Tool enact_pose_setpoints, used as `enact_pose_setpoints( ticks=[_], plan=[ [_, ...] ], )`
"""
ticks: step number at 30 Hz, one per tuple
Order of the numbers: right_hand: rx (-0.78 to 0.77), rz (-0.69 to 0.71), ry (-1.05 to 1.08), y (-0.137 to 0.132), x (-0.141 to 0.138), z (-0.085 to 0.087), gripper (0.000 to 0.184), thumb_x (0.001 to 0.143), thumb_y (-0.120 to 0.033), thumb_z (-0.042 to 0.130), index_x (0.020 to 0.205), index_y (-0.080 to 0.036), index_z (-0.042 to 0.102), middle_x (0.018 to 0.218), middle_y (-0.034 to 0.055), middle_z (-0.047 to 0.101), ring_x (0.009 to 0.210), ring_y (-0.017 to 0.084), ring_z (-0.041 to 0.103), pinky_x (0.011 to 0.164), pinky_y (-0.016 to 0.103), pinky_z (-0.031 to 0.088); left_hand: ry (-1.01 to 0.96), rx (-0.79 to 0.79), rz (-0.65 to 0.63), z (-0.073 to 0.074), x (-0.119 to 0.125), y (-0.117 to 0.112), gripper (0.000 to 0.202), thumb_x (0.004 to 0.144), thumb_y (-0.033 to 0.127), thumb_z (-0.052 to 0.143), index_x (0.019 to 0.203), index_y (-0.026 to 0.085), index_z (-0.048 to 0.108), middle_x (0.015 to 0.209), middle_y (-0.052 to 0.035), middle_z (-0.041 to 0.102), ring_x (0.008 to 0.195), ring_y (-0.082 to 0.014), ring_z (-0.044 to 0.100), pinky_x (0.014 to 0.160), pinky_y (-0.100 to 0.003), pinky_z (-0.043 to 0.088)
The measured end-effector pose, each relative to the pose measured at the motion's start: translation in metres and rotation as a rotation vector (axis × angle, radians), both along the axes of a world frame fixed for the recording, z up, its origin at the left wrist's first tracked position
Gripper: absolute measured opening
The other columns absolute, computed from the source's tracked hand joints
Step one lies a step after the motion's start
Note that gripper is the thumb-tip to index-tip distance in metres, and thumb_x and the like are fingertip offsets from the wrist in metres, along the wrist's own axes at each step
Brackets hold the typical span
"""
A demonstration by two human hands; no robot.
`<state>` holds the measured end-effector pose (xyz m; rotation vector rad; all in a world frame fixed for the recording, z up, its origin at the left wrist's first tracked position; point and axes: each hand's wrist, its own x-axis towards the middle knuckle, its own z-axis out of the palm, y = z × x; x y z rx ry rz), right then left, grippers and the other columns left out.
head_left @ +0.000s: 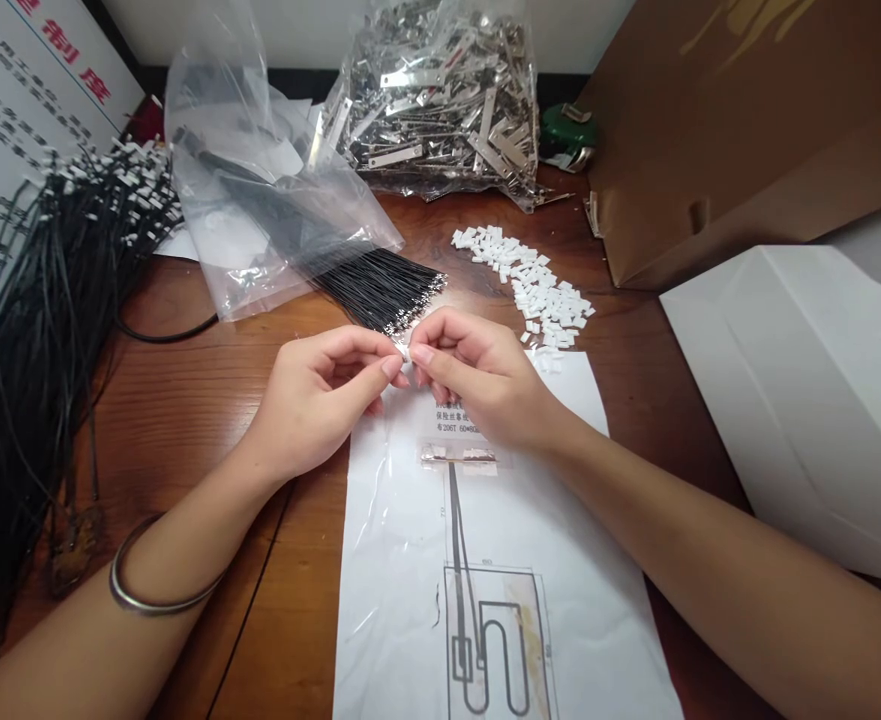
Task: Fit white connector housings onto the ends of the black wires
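Note:
My left hand (327,395) and my right hand (477,370) meet tip to tip above the top of a printed sheet, each in a pinch. A tiny white connector housing (403,352) shows between the fingertips, on the right hand's side. What the left thumb and forefinger grip is mostly hidden. Just behind the fingers, the crimped metal ends of a bundle of thin black wires (384,285) fan out. To the right of the hands lies a loose heap of small white connector housings (537,285).
A clear plastic bag (260,200) covers the wire bundle's far part. Another bag (440,100) holds many metal clips, beside a green tape measure (567,138). Black wires with white connectors (57,290) hang at left. A brown box (747,120) and white box (792,400) stand right. The diagram sheet (387,600) lies in front.

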<state>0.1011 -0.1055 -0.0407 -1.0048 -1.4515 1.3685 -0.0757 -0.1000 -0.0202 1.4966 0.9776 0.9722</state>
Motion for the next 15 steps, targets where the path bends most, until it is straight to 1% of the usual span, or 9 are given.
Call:
enact_pose_setpoints(
  ticks=[5, 8, 12, 15],
  plan=[
    [0.012, 0.062, 0.059, -0.0001, 0.0015, -0.0011, 0.015, 0.090, -0.026, 0.060, 0.080, -0.017, 0.057, 0.067, -0.0028, 0.056, 0.054, 0.006, 0.046, 0.048, 0.022, 0.036, -0.025, -0.007, -0.029, 0.0007, -0.0017, 0.0006, 0.008, 0.080, 0.022, 0.070, 0.075, 0.015, 0.068, 0.066, -0.0014, 0.071, 0.055, -0.0109, 0.064, 0.048, -0.019, 0.051],
    [0.008, 0.072, 0.071, 0.0000, 0.0018, -0.0023, 0.015, 0.091, -0.028, 0.061, 0.081, -0.016, 0.057, 0.069, -0.0020, 0.058, 0.055, 0.006, 0.047, 0.048, 0.022, 0.037, -0.020, -0.018, -0.031, 0.0011, -0.0016, 0.0004, 0.011, 0.079, 0.026, 0.071, 0.075, 0.016, 0.068, 0.068, -0.0026, 0.072, 0.058, -0.0130, 0.066, 0.049, -0.020, 0.051],
    [0.001, 0.081, 0.074, -0.0003, 0.0018, -0.0015, 0.020, 0.090, -0.033, 0.064, 0.081, -0.017, 0.057, 0.071, -0.0016, 0.059, 0.055, 0.007, 0.046, 0.048, 0.022, 0.036, 0.022, -0.041, -0.011, 0.0019, -0.0011, -0.0003, 0.013, 0.078, 0.028, 0.072, 0.075, 0.017, 0.068, 0.069, -0.0034, 0.072, 0.058, -0.0134, 0.066, 0.049, -0.021, 0.052],
    [0.002, 0.080, 0.072, -0.0004, 0.0017, -0.0003, 0.021, 0.090, -0.034, 0.064, 0.081, -0.017, 0.056, 0.071, -0.0018, 0.058, 0.055, 0.007, 0.046, 0.048, 0.022, 0.036, 0.036, -0.041, 0.003, 0.0022, -0.0009, -0.0006, 0.013, 0.077, 0.029, 0.073, 0.074, 0.017, 0.068, 0.067, -0.0027, 0.071, 0.055, -0.0128, 0.064, 0.048, -0.021, 0.051]
  ],
)
